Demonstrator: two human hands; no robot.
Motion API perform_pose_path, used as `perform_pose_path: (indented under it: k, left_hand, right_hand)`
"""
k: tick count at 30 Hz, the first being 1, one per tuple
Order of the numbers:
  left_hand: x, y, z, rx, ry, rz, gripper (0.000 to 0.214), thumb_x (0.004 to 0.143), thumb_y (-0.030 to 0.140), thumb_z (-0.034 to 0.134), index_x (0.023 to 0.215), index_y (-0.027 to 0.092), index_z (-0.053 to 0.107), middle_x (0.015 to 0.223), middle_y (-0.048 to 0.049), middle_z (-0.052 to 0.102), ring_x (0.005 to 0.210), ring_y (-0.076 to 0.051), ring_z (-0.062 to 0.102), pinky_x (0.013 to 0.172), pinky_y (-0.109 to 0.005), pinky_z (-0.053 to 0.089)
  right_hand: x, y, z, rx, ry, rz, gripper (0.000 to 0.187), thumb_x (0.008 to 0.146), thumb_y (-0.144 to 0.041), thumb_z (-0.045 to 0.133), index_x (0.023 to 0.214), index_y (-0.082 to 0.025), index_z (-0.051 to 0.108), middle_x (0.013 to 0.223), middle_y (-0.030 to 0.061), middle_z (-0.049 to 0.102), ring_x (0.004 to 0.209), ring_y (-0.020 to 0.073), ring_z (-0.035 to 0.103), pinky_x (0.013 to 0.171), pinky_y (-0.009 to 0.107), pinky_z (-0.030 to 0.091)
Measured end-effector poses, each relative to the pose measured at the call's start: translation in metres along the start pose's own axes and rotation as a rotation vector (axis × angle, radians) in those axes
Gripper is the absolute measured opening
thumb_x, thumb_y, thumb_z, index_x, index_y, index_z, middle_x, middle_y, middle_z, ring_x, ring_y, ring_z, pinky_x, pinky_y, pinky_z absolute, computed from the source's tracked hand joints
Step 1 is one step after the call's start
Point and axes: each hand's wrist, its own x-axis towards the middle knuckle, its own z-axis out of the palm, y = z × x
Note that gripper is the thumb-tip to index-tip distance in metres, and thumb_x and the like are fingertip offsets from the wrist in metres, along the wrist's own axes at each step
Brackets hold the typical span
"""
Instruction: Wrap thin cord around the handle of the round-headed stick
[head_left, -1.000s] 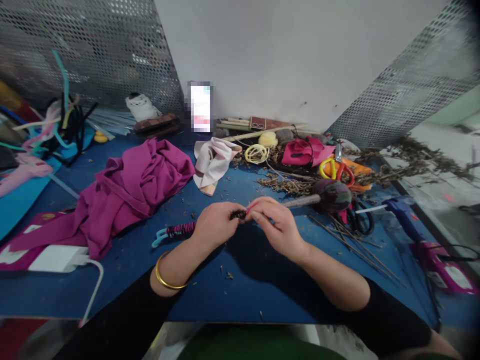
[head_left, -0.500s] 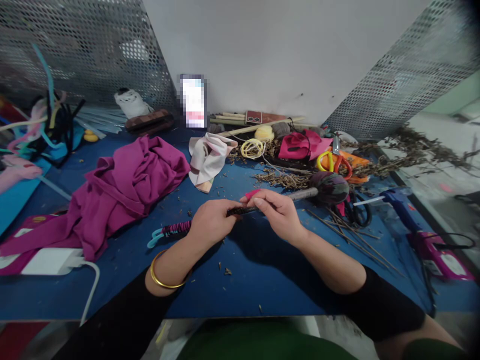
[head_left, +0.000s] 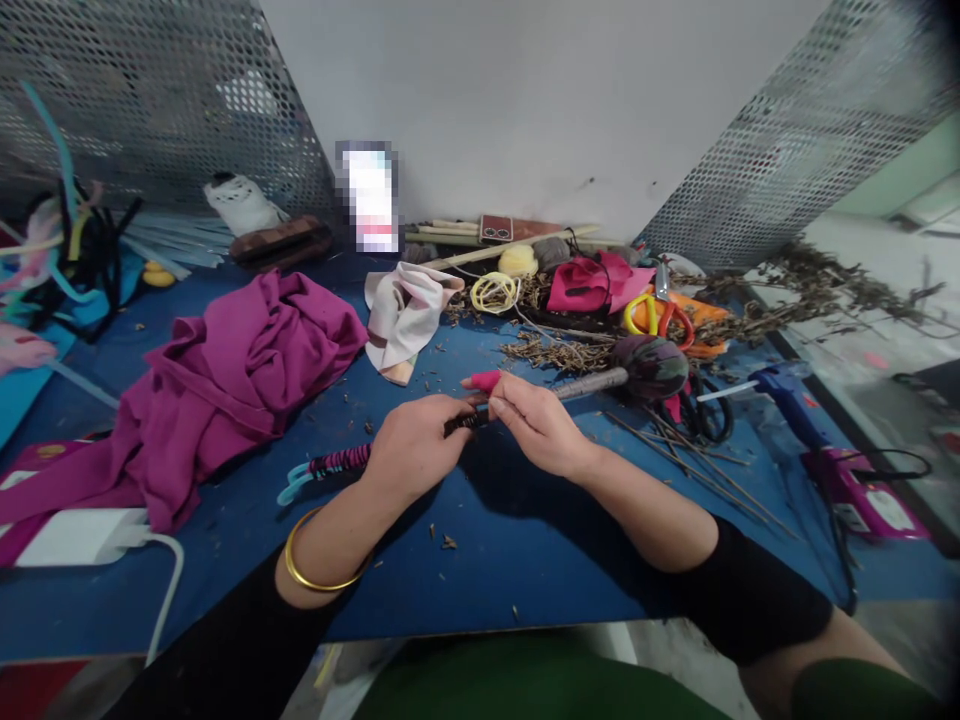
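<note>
A long yarn-wrapped stick (head_left: 596, 384) lies across both my hands above the blue table. Its right end carries a round, dark cloth-covered head (head_left: 651, 366). The left end shows purple-and-black wrapping (head_left: 339, 460) and light blue loops (head_left: 293, 484). My left hand (head_left: 416, 445) is closed round the dark middle of the stick. Close beside it, my right hand (head_left: 541, 425) pinches the stick between thumb and fingers. A pink covering (head_left: 486, 381) sits over a finger of my right hand. The fingers hide part of the wrapping.
Purple cloth (head_left: 259, 375) and a pale cloth scrap (head_left: 409, 315) lie to the left. Behind are a phone (head_left: 370, 195), yellow yarn (head_left: 495, 292) and dried stalks (head_left: 551, 354). Scissors (head_left: 660, 312), a blue glue gun (head_left: 791, 400) and thin twigs (head_left: 697, 470) are at right.
The view has shifted slightly, moving most things leftward in the picture. My right fingers have shifted a little at the stick, and the pink-covered finger now points further left. Both hands still hold it.
</note>
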Motion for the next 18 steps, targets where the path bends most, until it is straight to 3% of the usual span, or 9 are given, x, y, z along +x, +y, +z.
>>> perform_pose_path:
  k: [4,11,18]
  left_hand:
    - [-0.0011,-0.0004,0.0015,0.057,0.019,0.003,0.024,0.08,0.023,0.057,0.097,0.025,0.073,0.096,-0.0023,0.076,0.09,-0.024,0.07,0.076,-0.031,0.051]
    - [-0.0046,0.0041,0.0025,0.167,0.006,0.042,0.027,0.085,0.024,0.053,0.107,0.024,0.069,0.105,-0.0041,0.075,0.096,-0.027,0.069,0.08,-0.035,0.051]
    - [-0.0067,0.0041,0.0017,0.172,0.022,0.075,0.027,0.084,0.022,0.053,0.108,0.027,0.064,0.096,0.0001,0.076,0.086,-0.021,0.071,0.071,-0.028,0.05]
  right_hand:
    - [0.0014,0.0,-0.0008,-0.052,-0.039,-0.026,0.02,0.097,-0.019,0.035,0.079,-0.022,0.043,0.121,0.0122,0.061,0.121,0.0196,0.053,0.097,0.041,0.045]
    - [0.0016,0.0013,-0.0025,-0.072,-0.046,-0.002,0.021,0.098,-0.019,0.034,0.079,-0.021,0.043,0.126,0.0139,0.057,0.13,0.0199,0.046,0.099,0.04,0.045]
    - [0.0014,-0.0005,-0.0026,-0.087,-0.075,0.007,0.021,0.098,-0.017,0.033,0.08,-0.021,0.043,0.132,0.0133,0.054,0.131,0.0194,0.045,0.1,0.039,0.044]
